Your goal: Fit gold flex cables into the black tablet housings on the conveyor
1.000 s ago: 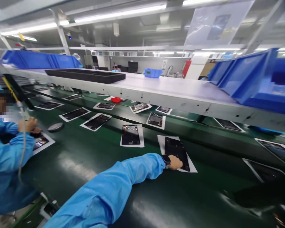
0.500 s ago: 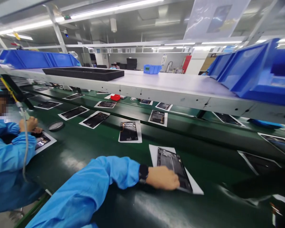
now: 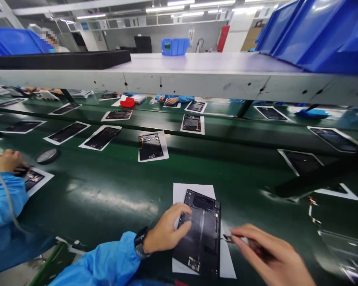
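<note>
1. Green conveyor belt (image 3: 107,206) fills the view, with a white overhead shelf (image 3: 197,83) and blue bins (image 3: 325,31) well beyond our left fingers (image 3: 176,214). Dark tablet-shaped units (image 3: 150,147) on white sheets lie in rows past those fingertips.
2. Left hand (image 3: 165,232): fingers spread open, pressing flat, no grip. The main device (image 3: 204,246) lies directly under those fingertips, on a white sheet (image 3: 193,194).
3. Right hand (image 3: 265,254): thumb and index closed in a tight pinch on a small dark part (image 3: 228,238), which sticks out past the fingertips, just right of the device edge. Too small to identify.
4. Risk: tip-only pinch on a tiny part. Any slackening could drop it onto the dark belt, where we'd struggle to spot it.
5. Risk: our left fingertips are close to exposed parts at the device's top end. Heavy pressure could damage them, and bare skin could leave marks.
6. Risk: only our left-hand pressure pins the device. If that eases, it could skid on the sheet.
7. Low risk: a co-worker's hand (image 3: 7,162) and a grey cable (image 3: 0,178) sit well left of our fingers, so a collision looks unlikely.
</note>
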Demonstrator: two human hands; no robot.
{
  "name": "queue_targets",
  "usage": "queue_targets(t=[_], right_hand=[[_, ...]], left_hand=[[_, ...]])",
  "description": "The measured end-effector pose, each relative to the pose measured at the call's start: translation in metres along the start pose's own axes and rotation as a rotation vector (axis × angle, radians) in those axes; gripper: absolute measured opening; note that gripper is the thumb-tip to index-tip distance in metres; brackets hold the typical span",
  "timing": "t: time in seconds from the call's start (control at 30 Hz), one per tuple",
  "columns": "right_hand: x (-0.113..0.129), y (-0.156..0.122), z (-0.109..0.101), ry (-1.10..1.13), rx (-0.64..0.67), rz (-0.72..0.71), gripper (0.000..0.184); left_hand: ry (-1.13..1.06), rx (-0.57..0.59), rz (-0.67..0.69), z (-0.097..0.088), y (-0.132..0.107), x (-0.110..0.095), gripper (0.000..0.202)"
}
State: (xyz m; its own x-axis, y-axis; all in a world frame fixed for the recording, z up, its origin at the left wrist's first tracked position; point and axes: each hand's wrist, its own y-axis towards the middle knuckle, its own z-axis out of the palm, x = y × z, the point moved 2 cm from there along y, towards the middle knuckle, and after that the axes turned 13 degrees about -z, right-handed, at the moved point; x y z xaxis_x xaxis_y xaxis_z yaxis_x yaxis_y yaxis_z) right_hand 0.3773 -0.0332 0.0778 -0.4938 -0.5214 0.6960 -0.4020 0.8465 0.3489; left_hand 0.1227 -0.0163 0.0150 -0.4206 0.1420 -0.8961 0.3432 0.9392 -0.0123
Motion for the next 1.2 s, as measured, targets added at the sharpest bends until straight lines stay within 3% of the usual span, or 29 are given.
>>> queue_targets(t=[0.1, 0.17, 0.23, 0.3, 0.4, 0.5, 0.63, 0.9, 1.07, 1.2], right_hand=[[-0.003, 0.041, 0.024, 0.109, 0.127, 0.066, 0.022], [-0.013, 0.063, 0.039, 0.195, 0.177, 0.123, 0.024], [-0.03, 0.079, 0.052, 0.266, 0.166, 0.166, 0.025], [-0.053, 0.09, 0.064, 0.296, 0.148, 0.19, 0.025], [-0.086, 0.1, 0.085, 0.235, 0.24, 0.193, 0.018], [-0.109, 0.108, 0.105, 0.159, 0.299, 0.199, 0.015], [-0.124, 0.118, 0.124, 0.079, 0.311, 0.214, 0.01], [-0.133, 0.138, 0.135, -0.092, 0.433, 0.307, 0.006], [-0.134, 0.15, 0.128, -0.306, 0.492, 0.391, 0.028], [-0.124, 0.142, 0.122, -0.42, 0.516, 0.365, 0.039]], left_hand=[[-0.303, 0.111, -0.056, -0.002, 0.013, -0.011, 0.042], [-0.335, 0.177, -0.077, 0.007, 0.017, -0.01, 0.054], [-0.206, 0.112, -0.096, 0.017, 0.019, -0.001, 0.053], [0.047, -0.05, -0.074, 0.022, 0.019, 0.012, 0.044], [0.455, -0.217, 0.068, 0.02, 0.018, 0.031, 0.026], [0.687, -0.224, 0.196, 0.016, 0.02, 0.044, 0.019], [0.797, -0.196, 0.25, 0.016, 0.028, 0.053, 0.016], [0.81, -0.114, 0.28, 0.024, 0.033, 0.066, 0.014], [0.767, -0.064, 0.302, 0.024, 0.031, 0.065, 0.019], [0.736, -0.035, 0.328, 0.023, 0.03, 0.068, 0.019]])
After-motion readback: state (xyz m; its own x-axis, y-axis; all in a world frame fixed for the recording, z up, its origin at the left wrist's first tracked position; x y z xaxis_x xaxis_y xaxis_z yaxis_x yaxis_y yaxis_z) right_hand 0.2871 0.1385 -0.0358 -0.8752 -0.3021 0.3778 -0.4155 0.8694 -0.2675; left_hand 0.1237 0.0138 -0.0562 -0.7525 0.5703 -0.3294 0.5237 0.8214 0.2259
